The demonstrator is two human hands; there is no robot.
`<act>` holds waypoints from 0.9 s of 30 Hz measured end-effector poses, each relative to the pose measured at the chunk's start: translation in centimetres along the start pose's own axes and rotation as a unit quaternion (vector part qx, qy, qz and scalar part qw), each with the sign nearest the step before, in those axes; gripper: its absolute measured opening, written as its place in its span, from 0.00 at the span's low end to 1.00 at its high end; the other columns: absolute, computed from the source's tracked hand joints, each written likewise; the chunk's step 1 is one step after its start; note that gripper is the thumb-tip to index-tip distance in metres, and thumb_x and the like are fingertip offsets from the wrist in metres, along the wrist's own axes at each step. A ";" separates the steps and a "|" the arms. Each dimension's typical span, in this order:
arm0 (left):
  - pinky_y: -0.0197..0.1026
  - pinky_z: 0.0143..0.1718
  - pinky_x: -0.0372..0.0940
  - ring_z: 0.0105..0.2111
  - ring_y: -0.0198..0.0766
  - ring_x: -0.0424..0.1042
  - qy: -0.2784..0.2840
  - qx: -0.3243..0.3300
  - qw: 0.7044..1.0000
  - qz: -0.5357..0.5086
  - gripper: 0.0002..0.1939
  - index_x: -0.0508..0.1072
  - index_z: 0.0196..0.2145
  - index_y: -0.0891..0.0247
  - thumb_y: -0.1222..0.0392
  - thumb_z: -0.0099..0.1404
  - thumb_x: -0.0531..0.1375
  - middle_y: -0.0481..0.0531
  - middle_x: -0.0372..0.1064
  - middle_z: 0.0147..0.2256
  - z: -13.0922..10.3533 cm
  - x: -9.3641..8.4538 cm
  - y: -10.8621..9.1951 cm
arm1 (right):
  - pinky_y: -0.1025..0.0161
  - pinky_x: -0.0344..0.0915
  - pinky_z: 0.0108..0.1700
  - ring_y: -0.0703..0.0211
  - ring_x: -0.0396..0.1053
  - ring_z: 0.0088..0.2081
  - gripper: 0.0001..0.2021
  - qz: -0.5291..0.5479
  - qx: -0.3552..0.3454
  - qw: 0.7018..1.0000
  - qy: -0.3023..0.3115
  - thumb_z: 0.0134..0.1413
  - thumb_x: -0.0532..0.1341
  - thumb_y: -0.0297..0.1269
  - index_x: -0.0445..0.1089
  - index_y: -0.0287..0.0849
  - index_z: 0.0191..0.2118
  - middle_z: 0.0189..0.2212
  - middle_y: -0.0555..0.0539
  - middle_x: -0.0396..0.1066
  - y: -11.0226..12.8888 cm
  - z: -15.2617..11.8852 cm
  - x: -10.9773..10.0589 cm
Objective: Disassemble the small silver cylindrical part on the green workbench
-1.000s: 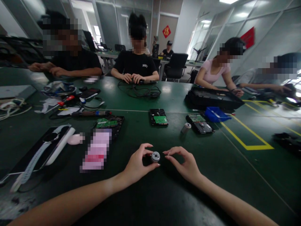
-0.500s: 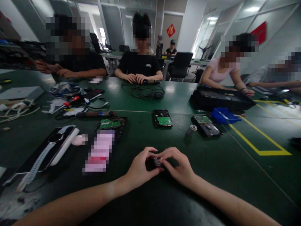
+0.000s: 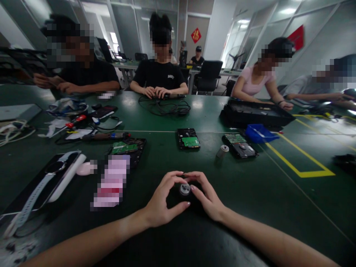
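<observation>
A small round electric motor (image 3: 184, 189), its grey end cap with dark holes facing me, is between my two hands low over the table. My right hand (image 3: 208, 196) has its thumb against the motor's right side and its fingers curled behind it. My left hand (image 3: 162, 202) arches around the left side; its index fingertip is close to the motor's top, and its thumb stands apart below. Whether the motor rests on the table I cannot tell. A similar metal cylinder (image 3: 223, 151) stands farther off to the right.
Hard drives with green boards (image 3: 189, 139) lie beyond my hands, one beside a blue tray (image 3: 260, 133). On the left are a phone (image 3: 111, 181), a watch (image 3: 55, 168), and a screwdriver (image 3: 76, 120). Several people sit opposite; a black bin (image 3: 256, 113) is near one.
My left thumb has moved down off the motor and my fingers have loosened. The motor's end cap now faces me more openly. The view has shifted slightly right.
</observation>
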State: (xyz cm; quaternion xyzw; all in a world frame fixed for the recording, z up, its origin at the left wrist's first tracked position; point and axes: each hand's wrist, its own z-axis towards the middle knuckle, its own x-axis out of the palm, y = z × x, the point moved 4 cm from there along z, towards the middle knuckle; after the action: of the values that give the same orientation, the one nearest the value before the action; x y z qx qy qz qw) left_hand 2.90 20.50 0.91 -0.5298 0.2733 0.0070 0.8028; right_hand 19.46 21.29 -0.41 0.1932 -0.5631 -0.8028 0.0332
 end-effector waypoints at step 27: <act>0.48 0.53 0.60 0.50 0.44 0.64 -0.037 -0.014 0.999 -0.022 0.12 0.74 0.43 0.56 0.61 0.60 0.64 0.55 0.61 0.49 0.4 -0.1 0.8 | 0.56 0.62 0.53 0.55 0.65 0.49 0.25 -0.100 -0.034 0.990 0.099 0.46 0.59 0.23 0.61 0.45 0.52 0.47 0.46 0.66 0.0 0.2 0.8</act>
State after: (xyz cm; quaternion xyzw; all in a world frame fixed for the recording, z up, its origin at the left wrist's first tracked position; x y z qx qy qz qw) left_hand 2.74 21.19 0.35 -0.5458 0.2316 0.0131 0.8052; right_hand 18.66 21.24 -0.54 0.3253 -0.5070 -0.7981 0.0149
